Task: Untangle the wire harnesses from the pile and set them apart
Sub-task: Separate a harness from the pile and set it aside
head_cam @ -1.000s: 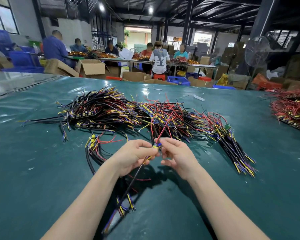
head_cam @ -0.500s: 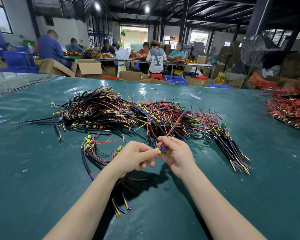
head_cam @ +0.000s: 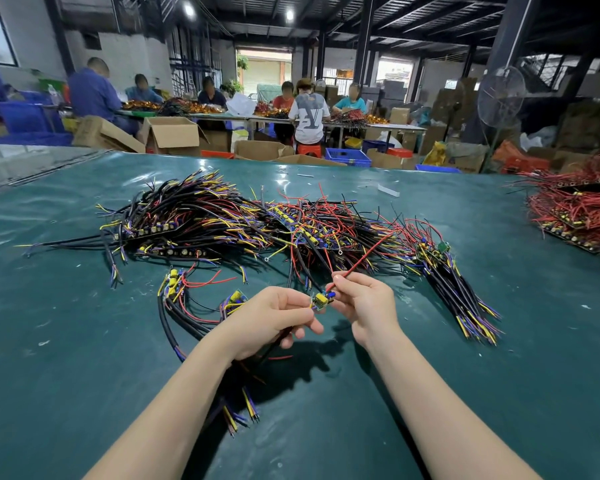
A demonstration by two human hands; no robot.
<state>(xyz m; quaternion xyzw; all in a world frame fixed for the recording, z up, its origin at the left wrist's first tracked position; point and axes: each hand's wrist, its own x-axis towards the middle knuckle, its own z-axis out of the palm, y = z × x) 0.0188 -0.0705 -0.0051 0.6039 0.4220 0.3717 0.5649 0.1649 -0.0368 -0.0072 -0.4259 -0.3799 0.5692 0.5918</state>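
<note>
A big tangled pile of wire harnesses point(head_cam: 243, 223), black, red, yellow and purple, lies across the green table point(head_cam: 66, 341). Just in front of it my left hand point(head_cam: 274, 320) pinches one harness at its small yellow-and-blue circuit board point(head_cam: 321, 300); the black cable of that harness runs down under my palm. My right hand point(head_cam: 364, 303) pinches the red wire point(head_cam: 361, 259) of the same harness, which slants up to the right over the pile. Under my left forearm lie a few separated harnesses point(head_cam: 187, 306), their stripped ends point(head_cam: 243, 410) pointing toward me.
A straight bundle of harnesses point(head_cam: 461, 292) lies to the right of my hands. A heap of red-wired boards point(head_cam: 575, 209) sits at the table's right edge. Beyond the far edge are cardboard boxes, blue crates, a standing fan point(head_cam: 499, 98) and seated people at another table.
Both hands have drawn the held harness toward me, off the pile. The red wire has come free of the tangle and now slants up to the right.
</note>
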